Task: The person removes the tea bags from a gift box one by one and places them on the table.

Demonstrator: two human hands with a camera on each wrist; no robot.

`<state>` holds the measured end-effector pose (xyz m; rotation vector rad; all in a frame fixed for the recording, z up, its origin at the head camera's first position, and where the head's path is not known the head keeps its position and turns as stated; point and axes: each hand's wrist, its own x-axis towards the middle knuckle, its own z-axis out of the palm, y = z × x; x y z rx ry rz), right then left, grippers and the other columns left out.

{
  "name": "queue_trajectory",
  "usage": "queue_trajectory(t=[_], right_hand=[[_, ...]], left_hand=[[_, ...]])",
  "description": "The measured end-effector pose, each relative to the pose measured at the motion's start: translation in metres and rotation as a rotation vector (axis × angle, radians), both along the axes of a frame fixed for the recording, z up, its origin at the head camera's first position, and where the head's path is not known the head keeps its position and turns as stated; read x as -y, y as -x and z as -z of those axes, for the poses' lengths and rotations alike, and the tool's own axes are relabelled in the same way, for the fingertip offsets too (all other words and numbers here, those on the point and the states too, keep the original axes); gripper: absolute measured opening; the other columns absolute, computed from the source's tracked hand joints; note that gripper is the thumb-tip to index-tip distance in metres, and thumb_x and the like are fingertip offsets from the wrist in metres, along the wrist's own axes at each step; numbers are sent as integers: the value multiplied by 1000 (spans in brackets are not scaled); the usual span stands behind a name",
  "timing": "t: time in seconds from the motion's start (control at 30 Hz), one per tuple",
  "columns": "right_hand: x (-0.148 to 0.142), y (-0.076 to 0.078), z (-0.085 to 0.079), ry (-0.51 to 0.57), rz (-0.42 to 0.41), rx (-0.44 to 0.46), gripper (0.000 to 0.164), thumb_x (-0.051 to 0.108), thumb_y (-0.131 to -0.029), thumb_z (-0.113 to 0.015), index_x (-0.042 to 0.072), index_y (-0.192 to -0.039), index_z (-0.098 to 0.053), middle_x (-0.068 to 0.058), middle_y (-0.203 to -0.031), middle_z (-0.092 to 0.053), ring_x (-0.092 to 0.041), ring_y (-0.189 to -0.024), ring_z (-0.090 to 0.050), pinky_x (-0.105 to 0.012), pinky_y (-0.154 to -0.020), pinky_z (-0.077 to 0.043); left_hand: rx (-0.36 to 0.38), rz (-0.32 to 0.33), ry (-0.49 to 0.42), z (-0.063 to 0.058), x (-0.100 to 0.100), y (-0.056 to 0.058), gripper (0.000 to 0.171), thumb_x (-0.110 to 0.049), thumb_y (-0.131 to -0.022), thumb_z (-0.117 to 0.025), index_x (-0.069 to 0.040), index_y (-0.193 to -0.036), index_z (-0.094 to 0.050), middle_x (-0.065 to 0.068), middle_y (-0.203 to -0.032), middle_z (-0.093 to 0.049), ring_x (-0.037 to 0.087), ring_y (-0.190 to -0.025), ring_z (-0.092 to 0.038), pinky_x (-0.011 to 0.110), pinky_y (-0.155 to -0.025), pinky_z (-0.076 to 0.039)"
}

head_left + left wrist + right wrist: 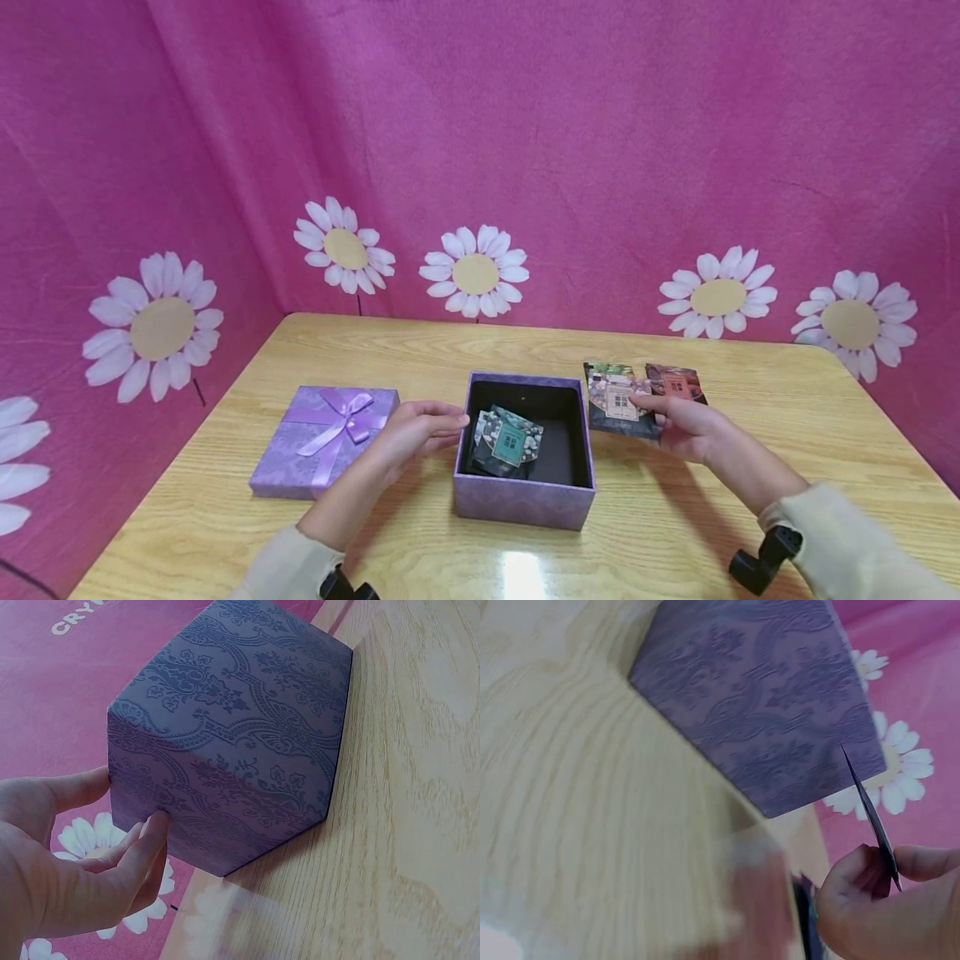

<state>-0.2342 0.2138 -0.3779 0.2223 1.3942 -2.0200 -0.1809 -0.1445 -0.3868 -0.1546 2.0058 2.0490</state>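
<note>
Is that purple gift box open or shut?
Open: the box shows its dark inside with packets, and the bow-topped lid lies apart on the table.

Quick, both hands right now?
Left hand: open, fingers touching the box.
Right hand: closed, pinching a packet beside the box.

The open box (523, 504) is faced with matt purple paper-like covering, seemingly embossed with a floral pattern; its interior is lined in smooth, dark matt. Left of the box, the lid (300, 446) is crossed by a glossy, satiny ribbon (345, 423). Inside the box, printed packets (508, 442) are smoothly finished, as is the flower-printed packet (621, 408) right of it. Beneath the box, a smooth, glossy wood-grain table (645, 517) is seen; behind, soft matt cloth (525, 125) is hung.
</note>
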Motion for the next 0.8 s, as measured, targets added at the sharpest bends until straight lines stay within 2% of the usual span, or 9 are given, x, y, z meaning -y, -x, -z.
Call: queue_trajectory(t=[0.27, 0.5, 0.57, 0.7, 0.77, 0.8], right_hand=[[1, 0, 14, -142, -20, -34, 7, 11, -95, -57, 8, -89, -57, -1, -81, -68, -7, -77, -66, -19, -73, -60], [-7, 4, 25, -321, -85, -143, 9, 14, -96, -55, 6, -96, -59, 4, -83, -67, -5, -79, -63, -20, -73, -59], [-9, 6, 27, -368, -96, -172, 16, 15, -96, -55, 1, -103, -57, 5, -84, -66, -5, -79, -63, -20, -73, -59], [-11, 6, 27, -472, -117, -231, 44, 18, -97, -55, -14, -125, -44, 7, -84, -64, -2, -78, -62, -20, -73, -59], [-12, 6, 26, -531, -121, -257, 51, 19, -96, -56, -17, -129, -41, 7, -85, -63, -1, -77, -61, -20, -73, -59], [-12, 6, 26, -563, -115, -263, 49, 19, -95, -57, -17, -126, -43, 7, -85, -62, -1, -76, -60, -20, -72, -59]], left_hand=[[-5, 3, -8, 0, 1, 0, 34, -8, -88, -64, 14, -114, -56, 8, -99, -66, 10, -86, -66, 28, -92, -58], [-16, 13, -11, 0, 1, -1, 35, -8, -88, -63, 14, -114, -56, 11, -102, -66, 10, -87, -66, 29, -93, -58], [-18, 19, -10, 0, 1, -1, 35, -8, -88, -63, 15, -114, -56, 10, -101, -65, 10, -87, -65, 29, -93, -58], [-25, 28, -16, 0, 1, -2, 35, -8, -88, -63, 15, -114, -55, 8, -98, -65, 9, -86, -65, 27, -91, -59], [-25, 31, -21, 0, 1, -2, 35, -8, -88, -63, 15, -114, -55, 7, -97, -65, 9, -85, -65, 26, -90, -59], [-25, 30, -24, 0, 1, -2, 35, -8, -88, -63, 16, -114, -55, 7, -97, -65, 8, -85, -65, 26, -90, -59]])
